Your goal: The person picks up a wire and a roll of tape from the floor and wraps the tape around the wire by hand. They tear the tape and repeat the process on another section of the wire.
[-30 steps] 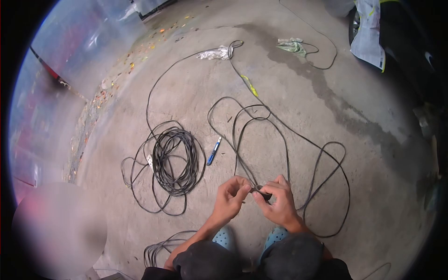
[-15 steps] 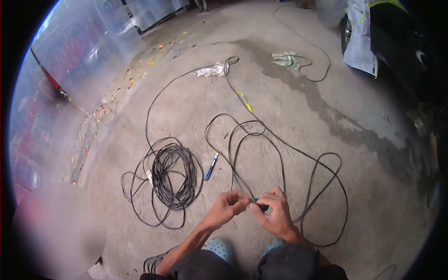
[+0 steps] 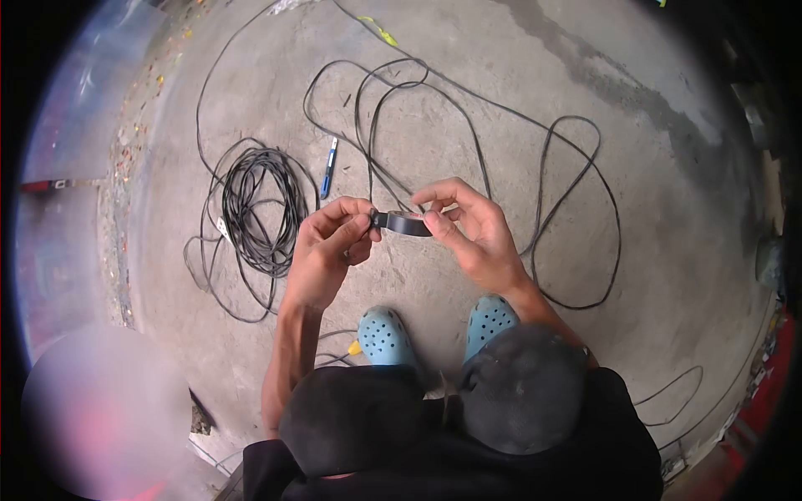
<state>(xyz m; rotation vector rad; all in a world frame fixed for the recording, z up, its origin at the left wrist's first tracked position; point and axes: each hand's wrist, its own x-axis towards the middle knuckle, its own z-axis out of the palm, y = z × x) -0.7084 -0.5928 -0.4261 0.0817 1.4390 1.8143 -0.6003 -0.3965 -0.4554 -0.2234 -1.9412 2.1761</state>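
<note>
A roll of black tape (image 3: 408, 224) hangs between my hands, above the floor in front of my knees. My right hand (image 3: 474, 234) pinches the roll at its right side. At the roll's left, my left hand (image 3: 330, 244) pinches a strip of the tape together with a dark cable end. Black cable loops (image 3: 480, 138) run over the concrete just beyond my hands. To the left of them lies a blue utility knife (image 3: 329, 169).
A coiled black cable (image 3: 261, 213) lies at the left, with a white piece beside it. More cable loops (image 3: 616, 219) spread at the right. My blue clogs (image 3: 386, 336) are below my hands. A yellow plug (image 3: 355, 347) sits beside the left clog. Yellow tape (image 3: 380, 32) marks a cable farther off.
The view has tilted down toward my knees. My hands have moved farther apart, and the tape roll now shows between them with a strip reaching my left hand.
</note>
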